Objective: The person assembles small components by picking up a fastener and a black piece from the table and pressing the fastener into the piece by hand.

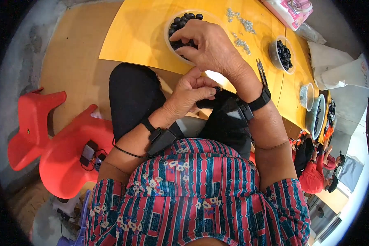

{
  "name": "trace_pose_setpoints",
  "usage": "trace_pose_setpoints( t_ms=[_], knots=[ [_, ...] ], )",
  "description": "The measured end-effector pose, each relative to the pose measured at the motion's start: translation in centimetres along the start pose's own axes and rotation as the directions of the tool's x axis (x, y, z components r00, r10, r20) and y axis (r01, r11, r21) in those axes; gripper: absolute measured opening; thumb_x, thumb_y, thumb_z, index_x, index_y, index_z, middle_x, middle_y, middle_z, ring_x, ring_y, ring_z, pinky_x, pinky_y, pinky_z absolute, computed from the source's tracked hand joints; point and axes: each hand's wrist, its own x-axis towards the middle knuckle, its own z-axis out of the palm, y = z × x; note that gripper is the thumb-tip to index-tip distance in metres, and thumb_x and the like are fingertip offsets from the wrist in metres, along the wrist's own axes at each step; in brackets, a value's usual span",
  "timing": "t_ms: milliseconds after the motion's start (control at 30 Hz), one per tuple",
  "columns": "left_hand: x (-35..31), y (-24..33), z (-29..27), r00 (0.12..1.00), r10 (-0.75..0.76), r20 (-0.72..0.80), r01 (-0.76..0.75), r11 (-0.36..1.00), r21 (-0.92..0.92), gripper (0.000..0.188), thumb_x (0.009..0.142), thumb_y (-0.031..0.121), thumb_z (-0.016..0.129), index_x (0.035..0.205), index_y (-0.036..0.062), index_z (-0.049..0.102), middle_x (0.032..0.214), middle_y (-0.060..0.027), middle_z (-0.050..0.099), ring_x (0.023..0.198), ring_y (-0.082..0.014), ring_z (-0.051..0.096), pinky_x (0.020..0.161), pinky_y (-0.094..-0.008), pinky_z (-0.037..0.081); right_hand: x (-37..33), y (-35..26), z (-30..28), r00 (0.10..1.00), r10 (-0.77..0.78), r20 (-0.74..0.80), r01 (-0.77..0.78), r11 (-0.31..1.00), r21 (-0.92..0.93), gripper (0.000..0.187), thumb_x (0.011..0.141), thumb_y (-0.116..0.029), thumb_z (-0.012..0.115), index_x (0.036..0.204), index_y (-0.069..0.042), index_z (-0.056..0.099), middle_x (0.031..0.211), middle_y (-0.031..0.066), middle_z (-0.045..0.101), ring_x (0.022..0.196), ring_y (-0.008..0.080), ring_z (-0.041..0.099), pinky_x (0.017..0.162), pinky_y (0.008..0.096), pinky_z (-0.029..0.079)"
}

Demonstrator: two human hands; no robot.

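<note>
Striped shirt (192, 180) nearest; left hand (189, 92) above the lap (133, 90), fingers pinched on a small black piece (218, 88); right hand (209, 45) over the bowl (167, 33) of black parts (187, 18), thumb and forefinger apart, anything gripped undeterminable; bowl near the table (131, 37) edge, evidently for short reach; snips (261, 70) beside the right forearm (241, 76), presumably for handiness.

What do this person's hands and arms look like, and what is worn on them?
Both the left hand and the right hand are ungloved. Each wrist wears a black strap with a dark, boxy device: the left device and the right device. A thin black cable loops from the left one. The short sleeves are patterned in red and teal stripes with pale flowers.
</note>
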Motion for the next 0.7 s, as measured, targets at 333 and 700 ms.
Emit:
trace_pose_setpoints(
  t_ms=[333,700],
  knots=[
    [-0.01,0.13,0.0,1.0,0.004,-0.012,-0.004,1.0,0.001,0.054,0.08,0.0,0.06,0.129,0.0087,0.038,0.094,-0.005,0.059,0.084,-0.0107,0.059,0.074,-0.0232,0.051,0.24,0.77,0.3,0.995,-0.03,0.1,0.046,0.985,-0.167,0.022,0.067,-0.016,0.063,0.088,-0.011,0.067,0.079,0.011,0.06,0.074,0.0297,0.059,0.068,0.037,0.049],
    [0.08,-0.06,-0.17,1.0,0.013,0.0,-0.013,1.0,-0.014,0.056,0.08,0.001,0.06,0.13,0.0087,0.037,0.095,-0.0055,0.059,0.083,-0.0116,0.059,0.075,-0.0243,0.051,0.39,0.86,0.57,0.991,0.018,0.131,0.007,0.982,-0.189,0.018,0.067,-0.02,0.063,0.084,-0.017,0.069,0.077,0.0101,0.059,0.075,0.0299,0.059,0.068,0.0396,0.049]
  ],
)
